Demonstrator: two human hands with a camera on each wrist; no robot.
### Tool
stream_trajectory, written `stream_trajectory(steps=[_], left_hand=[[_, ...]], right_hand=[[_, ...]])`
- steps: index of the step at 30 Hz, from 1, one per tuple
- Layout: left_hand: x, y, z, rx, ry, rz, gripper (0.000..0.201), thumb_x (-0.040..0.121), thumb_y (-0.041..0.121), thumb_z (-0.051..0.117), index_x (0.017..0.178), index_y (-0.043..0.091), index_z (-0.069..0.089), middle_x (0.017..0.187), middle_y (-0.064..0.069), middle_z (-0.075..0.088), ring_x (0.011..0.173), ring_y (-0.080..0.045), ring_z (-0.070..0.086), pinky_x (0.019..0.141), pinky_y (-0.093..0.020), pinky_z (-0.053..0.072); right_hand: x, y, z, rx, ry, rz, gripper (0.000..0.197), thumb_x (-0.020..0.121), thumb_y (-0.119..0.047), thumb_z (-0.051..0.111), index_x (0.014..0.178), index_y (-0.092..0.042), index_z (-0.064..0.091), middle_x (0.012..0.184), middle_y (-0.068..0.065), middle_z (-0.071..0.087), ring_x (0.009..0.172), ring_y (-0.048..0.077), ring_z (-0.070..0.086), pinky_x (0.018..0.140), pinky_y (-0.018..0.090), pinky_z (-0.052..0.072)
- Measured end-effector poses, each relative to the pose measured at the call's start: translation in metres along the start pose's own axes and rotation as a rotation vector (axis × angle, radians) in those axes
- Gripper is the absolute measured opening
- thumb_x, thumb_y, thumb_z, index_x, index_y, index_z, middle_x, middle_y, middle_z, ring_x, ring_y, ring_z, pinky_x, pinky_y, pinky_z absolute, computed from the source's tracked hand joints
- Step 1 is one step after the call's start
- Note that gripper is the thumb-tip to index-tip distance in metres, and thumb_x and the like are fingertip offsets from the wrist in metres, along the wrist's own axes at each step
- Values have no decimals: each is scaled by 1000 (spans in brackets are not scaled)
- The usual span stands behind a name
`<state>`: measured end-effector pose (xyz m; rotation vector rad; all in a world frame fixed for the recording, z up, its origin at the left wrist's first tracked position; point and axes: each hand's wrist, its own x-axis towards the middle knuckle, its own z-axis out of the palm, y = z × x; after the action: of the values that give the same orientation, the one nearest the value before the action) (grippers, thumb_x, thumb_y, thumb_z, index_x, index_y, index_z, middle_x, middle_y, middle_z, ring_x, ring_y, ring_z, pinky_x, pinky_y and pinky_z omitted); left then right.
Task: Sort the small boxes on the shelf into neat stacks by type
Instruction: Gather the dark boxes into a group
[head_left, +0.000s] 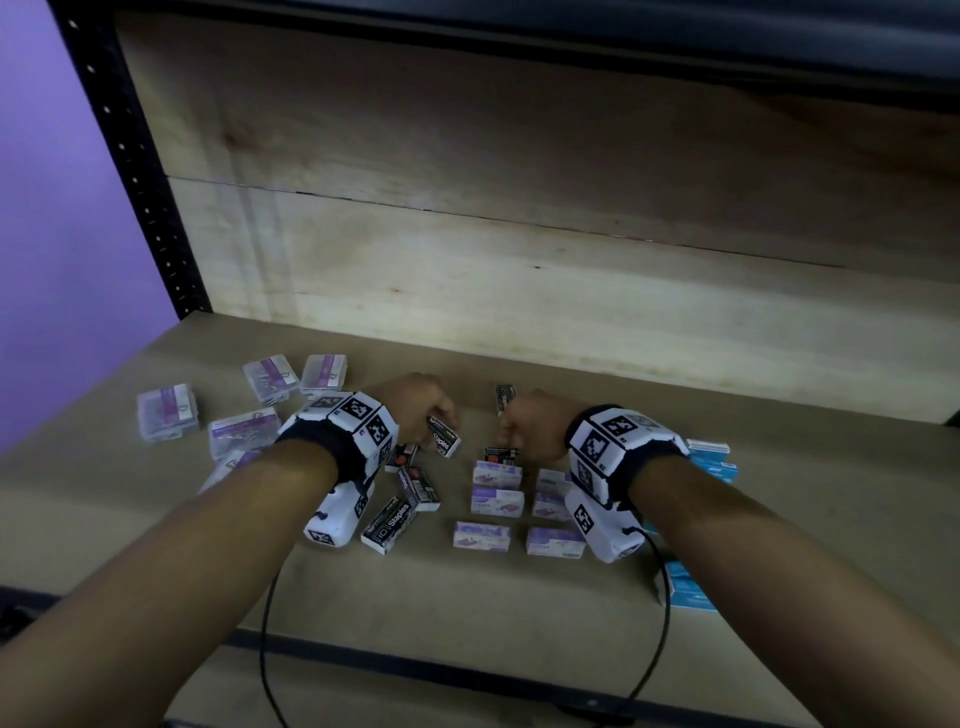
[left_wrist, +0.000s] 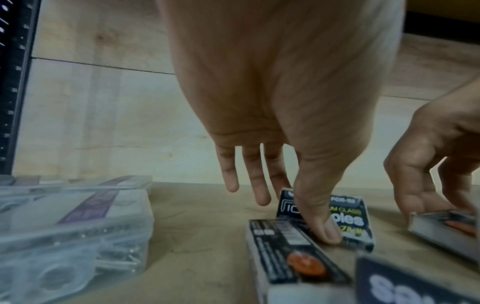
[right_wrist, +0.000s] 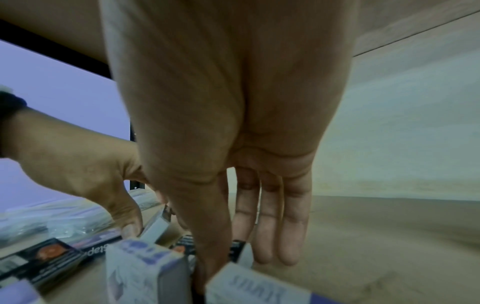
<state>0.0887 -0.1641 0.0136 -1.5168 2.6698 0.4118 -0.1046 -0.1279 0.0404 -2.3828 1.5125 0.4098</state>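
My left hand (head_left: 439, 418) pinches a black staples box (head_left: 444, 437) near the middle of the wooden shelf (head_left: 519, 597). In the left wrist view its thumb (left_wrist: 322, 222) presses the box's printed face (left_wrist: 350, 222) while the other fingers hang behind. My right hand (head_left: 511, 434) reaches down onto another black box (head_left: 501, 455). In the right wrist view its thumb (right_wrist: 207, 246) and straight fingers flank that box (right_wrist: 237, 250). A third black box (head_left: 505, 397) stands just beyond the right fingers. More black staples boxes (head_left: 389, 525) lie loose under my left wrist.
Several clear plastic cases with purple labels (head_left: 167, 415) lie scattered at the left. Purple-and-white boxes (head_left: 496, 501) sit in rows under my right hand. Blue boxes (head_left: 714, 465) are at the right. The wooden back wall (head_left: 519, 260) stands close behind.
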Motion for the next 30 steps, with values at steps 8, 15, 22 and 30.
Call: stream_trajectory(steps=[8,15,22,30], left_hand=[[-39,-23,3,-32,95,-51,26,78,18,76,104,17,72,113,-2,65,102,-21,60,86,-28,47],[-38,-14,-5,-138,244,-17,28,79,20,76,106,16,72,112,-3,70,103,-19,63,90,-28,49],[-61,-14,-12,-167,268,56,25,74,20,80,98,19,74,99,0,73,90,-13,64,84,-27,50],[-108,-26,-6,-137,197,99,25,74,19,78,99,16,74,100,1,72,92,-13,65,87,-30,51]], right_hand=[[-2,-36,5,101,99,-17,28,84,7,55,109,-3,64,115,14,64,104,29,60,84,29,46],[-13,-22,0,96,247,20,27,83,-2,65,110,-5,64,115,11,63,103,25,58,80,24,42],[-23,-40,-5,191,327,13,26,78,-1,67,102,-12,66,102,4,66,85,12,53,73,21,41],[-38,-91,11,187,281,-32,24,74,1,68,95,-11,69,82,-4,57,77,13,54,65,23,40]])
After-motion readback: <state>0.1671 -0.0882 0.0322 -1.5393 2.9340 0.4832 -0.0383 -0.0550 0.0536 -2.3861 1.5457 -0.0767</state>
